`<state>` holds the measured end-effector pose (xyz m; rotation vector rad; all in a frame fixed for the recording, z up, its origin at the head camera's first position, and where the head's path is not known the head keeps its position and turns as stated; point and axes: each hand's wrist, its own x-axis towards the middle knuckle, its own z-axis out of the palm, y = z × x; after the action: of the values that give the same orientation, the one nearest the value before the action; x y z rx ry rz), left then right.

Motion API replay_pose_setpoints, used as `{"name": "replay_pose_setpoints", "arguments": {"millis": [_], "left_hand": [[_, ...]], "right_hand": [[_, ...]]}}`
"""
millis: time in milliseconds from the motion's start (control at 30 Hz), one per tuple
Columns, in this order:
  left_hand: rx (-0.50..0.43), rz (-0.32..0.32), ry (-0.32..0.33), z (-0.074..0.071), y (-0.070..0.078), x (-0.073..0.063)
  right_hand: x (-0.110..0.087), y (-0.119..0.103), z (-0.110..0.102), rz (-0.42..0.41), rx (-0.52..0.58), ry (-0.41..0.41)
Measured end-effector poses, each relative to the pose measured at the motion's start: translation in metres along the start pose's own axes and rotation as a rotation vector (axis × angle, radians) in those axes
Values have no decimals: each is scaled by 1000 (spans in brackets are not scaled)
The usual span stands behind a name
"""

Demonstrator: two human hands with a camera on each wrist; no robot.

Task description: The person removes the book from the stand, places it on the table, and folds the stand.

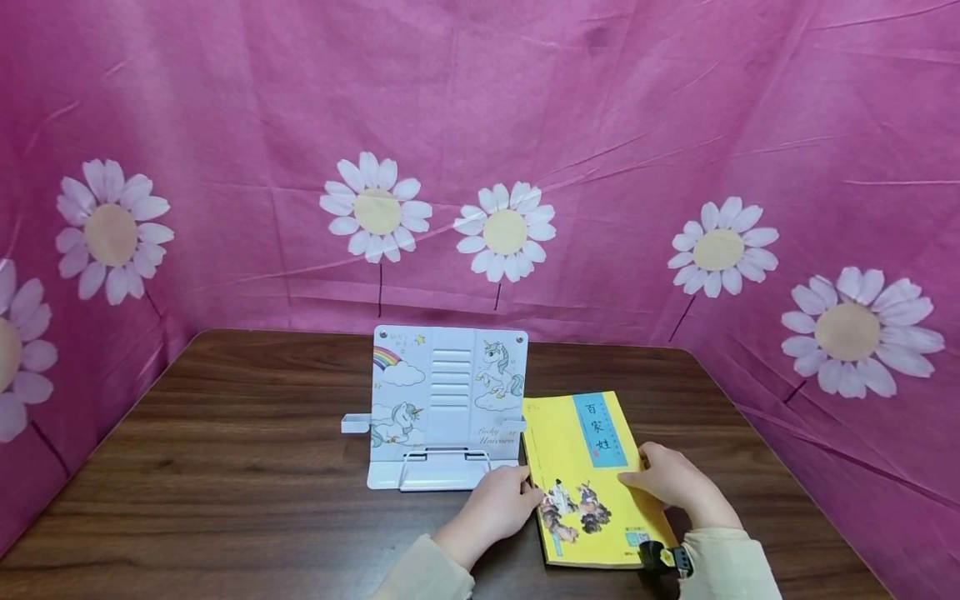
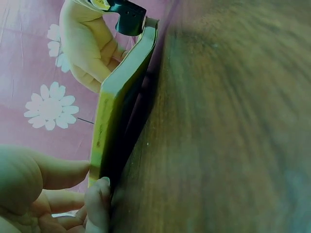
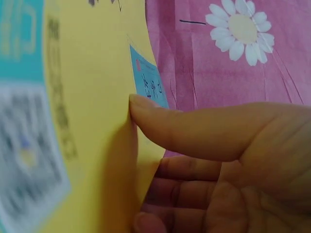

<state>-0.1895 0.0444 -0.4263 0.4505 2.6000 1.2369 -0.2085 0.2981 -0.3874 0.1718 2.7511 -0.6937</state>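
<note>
A yellow paperback book [image 1: 577, 433] with a blue title panel is held at both long sides, to the right of a white book stand [image 1: 450, 417] printed with unicorns and a rainbow. My left hand [image 1: 495, 504] pinches the spine side, its thumb and fingers at either face in the left wrist view. On the opposite edge, my right hand [image 1: 675, 483] has its thumb on the front cover and its fingers behind the book, as the right wrist view shows. In the left wrist view the book [image 2: 109, 116] is tilted, with a dark gap between it and the table.
The stand's wire ledge [image 1: 445, 471] faces me, and a white side clip [image 1: 356, 423] sticks out on its left. Everything is on a brown wooden table [image 1: 225, 467]. A pink cloth [image 1: 600, 100] with large daisies hangs behind and at both sides.
</note>
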Motion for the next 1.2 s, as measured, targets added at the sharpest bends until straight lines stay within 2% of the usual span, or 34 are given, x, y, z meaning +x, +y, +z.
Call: {"name": "replay_pose_setpoints", "arguments": {"millis": [300,500,800,900,1067,1133,1200], "left_hand": [[-9,-35,-18,1,0,2],[-39,-13,2,1,-2,1],[-150,-20,-46,-1,-4,0],[-120,9,-54,-7,-1,-3],[18,82,-61,-24,8,-9],[15,102,-70,-33,11,-13],[-36,117,-66,-43,13,-18]], "right_hand": [[1,1,1,6,22,0],[3,2,0,32,34,5],[4,1,0,48,40,20],[2,1,-3,18,17,51],[-5,-6,-13,-48,6,137],[-9,-11,-15,-71,43,168],[-13,-16,-17,-104,87,187]]}}
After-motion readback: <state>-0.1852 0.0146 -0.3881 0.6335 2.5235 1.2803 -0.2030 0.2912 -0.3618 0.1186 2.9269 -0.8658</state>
